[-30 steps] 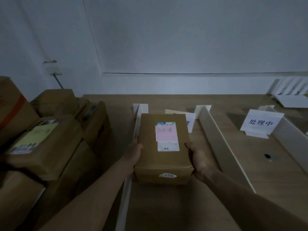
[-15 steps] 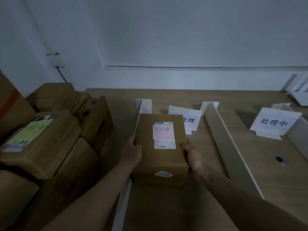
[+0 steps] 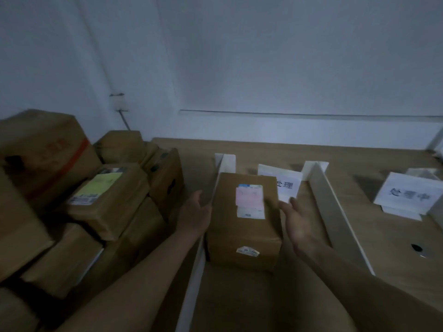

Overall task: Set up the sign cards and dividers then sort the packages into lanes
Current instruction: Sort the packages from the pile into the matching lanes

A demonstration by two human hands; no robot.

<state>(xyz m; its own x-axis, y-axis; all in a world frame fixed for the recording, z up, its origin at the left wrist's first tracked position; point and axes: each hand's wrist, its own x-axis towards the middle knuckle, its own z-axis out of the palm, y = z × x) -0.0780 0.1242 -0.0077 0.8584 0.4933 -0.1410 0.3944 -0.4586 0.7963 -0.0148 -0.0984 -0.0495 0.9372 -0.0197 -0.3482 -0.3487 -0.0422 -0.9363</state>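
half a second ago both hands gripped the box by its sides; now they have let go. the left hand and the right hand are both open, fingers loose, holding nothing. the right one is just off the box's right face. the left one is close against the left divider, and whether it touches it i cannot tell.

the box rests flat on the table, in the lane between the left divider and the middle divider, toward the far edge, just in front of the sign card. so this package looks delivered, and the pile of boxes at the table's left edge is likely what comes next.

the box is plain brown cardboard, squarish and taller than wide, with a pink note stuck over a white label on top. the dividers are long, thin, stiff white strips standing on edge. the sign cards are folded white sheets with dark print; the second sign card stands in the next lane to the right. the table is matte, wood-toned. the light is dim and the picture is blurred.
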